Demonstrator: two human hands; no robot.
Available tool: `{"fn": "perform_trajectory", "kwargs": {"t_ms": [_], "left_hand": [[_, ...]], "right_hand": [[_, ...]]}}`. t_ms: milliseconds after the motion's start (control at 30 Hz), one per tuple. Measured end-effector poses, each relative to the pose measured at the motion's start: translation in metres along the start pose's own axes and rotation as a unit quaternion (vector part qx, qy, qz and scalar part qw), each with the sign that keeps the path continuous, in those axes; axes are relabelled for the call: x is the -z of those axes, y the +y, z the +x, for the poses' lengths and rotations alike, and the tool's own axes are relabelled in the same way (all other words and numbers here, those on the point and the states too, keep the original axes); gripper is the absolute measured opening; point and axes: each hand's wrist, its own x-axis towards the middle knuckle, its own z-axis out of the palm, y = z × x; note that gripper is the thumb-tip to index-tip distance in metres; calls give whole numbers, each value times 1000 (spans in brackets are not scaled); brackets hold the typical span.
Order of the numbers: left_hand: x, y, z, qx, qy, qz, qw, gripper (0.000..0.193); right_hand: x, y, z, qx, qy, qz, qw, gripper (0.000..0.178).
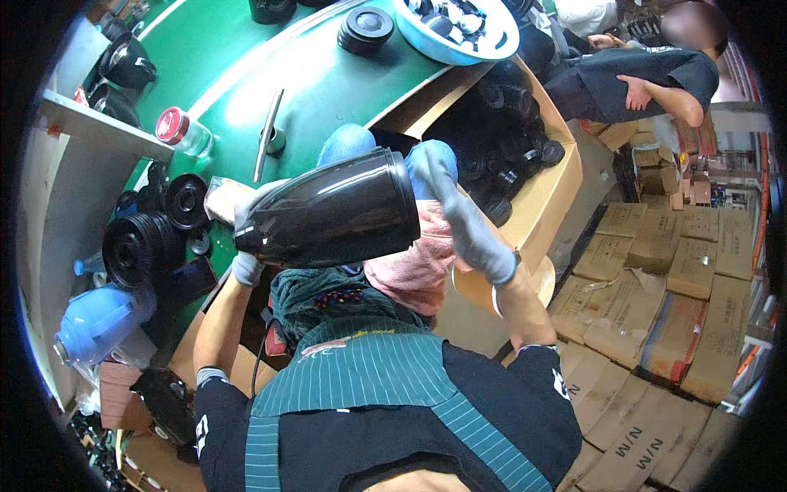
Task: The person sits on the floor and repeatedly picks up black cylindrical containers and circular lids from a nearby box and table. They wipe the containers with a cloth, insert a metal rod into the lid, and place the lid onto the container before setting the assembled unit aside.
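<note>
Black jug body (332, 211), glossy and tapered, held sideways over the lap between both gloved hands. Left hand (246, 234) cupped round the narrow end, fingers wrapped against it; right hand (459, 217) at the wide rim, fingers pressed flat, likely steadying for turning. Beyond the fingers, a cardboard box (541, 189) of black parts; left of them, stacked black lids (143, 246) on the green counter (328, 82).

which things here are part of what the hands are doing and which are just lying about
In hand:
dark jug body
left hand, gloved, at its narrow end
right hand, gloved, at its wide end

Lying about:
blue basin
clear bottle
black round lids
flattened cartons
</note>
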Motion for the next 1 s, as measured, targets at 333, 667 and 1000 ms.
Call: {"fn": "perform_trajectory", "kwargs": {"t_ms": [333,667,1000], "left_hand": [[-23,83,28,-195,12,246,949,52],[-21,110,33,-333,23,400,853,36],[-46,59,32,-309,64,239,918,39]], "right_hand": [[-31,-15,23,59,112,124,984,83],[-26,-15,36,2,62,206,977,73],[-36,10,29,151,242,-349,893,56]]}}
